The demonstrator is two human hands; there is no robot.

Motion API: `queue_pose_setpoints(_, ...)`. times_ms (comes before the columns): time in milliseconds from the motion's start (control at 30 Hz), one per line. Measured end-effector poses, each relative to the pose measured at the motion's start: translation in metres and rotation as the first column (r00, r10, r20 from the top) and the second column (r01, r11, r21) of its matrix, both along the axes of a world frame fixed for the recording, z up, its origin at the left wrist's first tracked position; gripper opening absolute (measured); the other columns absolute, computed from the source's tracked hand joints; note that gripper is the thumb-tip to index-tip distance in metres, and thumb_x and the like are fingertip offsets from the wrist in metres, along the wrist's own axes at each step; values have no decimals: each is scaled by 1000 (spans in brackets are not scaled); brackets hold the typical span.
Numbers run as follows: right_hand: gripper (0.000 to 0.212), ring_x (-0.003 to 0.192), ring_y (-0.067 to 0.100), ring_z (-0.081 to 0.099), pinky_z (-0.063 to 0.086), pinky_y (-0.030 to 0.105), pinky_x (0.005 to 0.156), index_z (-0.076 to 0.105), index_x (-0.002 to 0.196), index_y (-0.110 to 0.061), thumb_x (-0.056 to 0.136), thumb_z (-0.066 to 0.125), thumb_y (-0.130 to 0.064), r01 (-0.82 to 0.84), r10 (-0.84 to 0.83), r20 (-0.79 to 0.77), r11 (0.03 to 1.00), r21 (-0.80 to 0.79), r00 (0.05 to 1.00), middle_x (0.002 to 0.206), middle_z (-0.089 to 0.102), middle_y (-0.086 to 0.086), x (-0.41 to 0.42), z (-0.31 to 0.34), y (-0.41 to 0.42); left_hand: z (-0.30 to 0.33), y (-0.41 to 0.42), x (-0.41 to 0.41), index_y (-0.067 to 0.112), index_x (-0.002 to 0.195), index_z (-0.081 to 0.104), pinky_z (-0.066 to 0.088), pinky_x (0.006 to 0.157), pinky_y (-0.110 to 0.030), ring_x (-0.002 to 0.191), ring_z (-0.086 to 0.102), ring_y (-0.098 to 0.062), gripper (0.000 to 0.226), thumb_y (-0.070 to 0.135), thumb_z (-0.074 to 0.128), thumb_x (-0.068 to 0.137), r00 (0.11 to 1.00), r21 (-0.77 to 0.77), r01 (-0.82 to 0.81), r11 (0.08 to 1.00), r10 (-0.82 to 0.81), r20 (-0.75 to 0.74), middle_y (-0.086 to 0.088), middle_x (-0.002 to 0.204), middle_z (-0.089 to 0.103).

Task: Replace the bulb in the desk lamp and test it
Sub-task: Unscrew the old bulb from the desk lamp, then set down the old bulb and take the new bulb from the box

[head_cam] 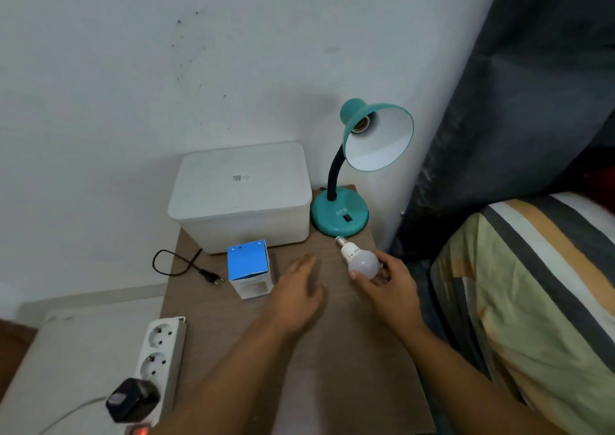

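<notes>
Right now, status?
Right hand holding bulb; left hand open, empty. Lamp socket bare. Plug out. Path clear.

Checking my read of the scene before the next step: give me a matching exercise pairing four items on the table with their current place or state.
Items:
1. bulb
2. lamp socket
3. lamp plug
4. blue box

States:
A. lying loose on the table, not plugged in
B. standing in front of the white container
C. held in the right hand
D. empty, no bulb in it

Pairs: 1-C, 2-D, 3-A, 4-B
</notes>
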State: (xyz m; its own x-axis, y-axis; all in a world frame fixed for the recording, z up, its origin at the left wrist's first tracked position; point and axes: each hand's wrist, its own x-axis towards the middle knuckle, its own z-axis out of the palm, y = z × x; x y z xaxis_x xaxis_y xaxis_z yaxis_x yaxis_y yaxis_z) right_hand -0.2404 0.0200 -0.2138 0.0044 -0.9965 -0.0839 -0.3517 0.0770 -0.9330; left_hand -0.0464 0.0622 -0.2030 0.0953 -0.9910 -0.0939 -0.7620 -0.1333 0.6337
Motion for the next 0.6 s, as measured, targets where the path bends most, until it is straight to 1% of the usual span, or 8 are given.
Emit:
queue_pose_setpoints(133,58,90,-6,55,44,0,66,57,126,-20,75,85,-26,-36,37,-45,999,37,998,117,52,-7,13,-8,-11,-15,-6,3,22,156,28,18,124,-33,152,18,-19,68,33,57,96,998,35,23,999,-24,49,-2,164,25)
queue_pose_setpoints(233,55,95,-1,58,46,3,67,57,121,-26,74,85,-30,-60,62,-69,998,29,996,113,52,-13,21,-14,-19,-25,-15,4,23,158,22,12,125,-34,154,8,-22,70,33,54,97,992,72,22,997,-31,123,-1,167,16)
queue_pose_setpoints(333,52,98,0,60,48,10,76,56,118,-32,74,85,-31,-76,78,-65,997,28,995,114,54,-15,28,-20,-30,-35,-24,2,20,159,17,9,126,-38,155,2,-25,71,35,49,98,980,103,23,994,-43,194,-4,168,11)
queue_pose_setpoints(400,52,103,5,61,53,20,87,57,117,-32,74,85,-32,-88,89,-65,996,19,994,115,57,-14,30,-24,-36,-41,-28,0,18,159,18,7,126,-41,155,-1,-27,70,42,41,98,970,103,7,995,-32,242,-7,168,10)
queue_pose_setpoints(433,53,104,6,61,54,25,90,56,118,-33,73,85,-32,-95,96,-70,995,10,993,116,58,-13,31,-26,-39,-44,-29,-1,17,159,19,6,126,-42,155,-1,-27,71,46,34,97,962,93,2,996,-27,271,-8,168,10)
queue_pose_setpoints(500,55,105,7,62,54,28,91,56,119,-33,72,86,-31,-108,107,-74,994,-7,991,118,59,-10,31,-28,-42,-48,-29,-3,16,159,20,3,126,-42,155,0,-28,77,52,18,91,950,74,10,997,-33,309,-10,168,11)
queue_pose_setpoints(533,56,105,7,62,55,27,90,57,119,-31,72,86,-30,-111,110,-71,994,-14,991,118,60,-9,31,-29,-43,-50,-28,-4,16,158,20,1,126,-42,155,0,-28,80,54,14,89,950,64,16,998,-36,312,-10,167,11)
queue_pose_setpoints(600,56,105,6,63,55,27,89,60,120,-27,71,87,-29,-115,114,-64,993,-23,991,119,61,-9,31,-32,-44,-52,-28,-4,16,158,20,1,125,-41,155,0,-28,81,55,14,87,952,46,20,999,-33,304,-10,168,10)
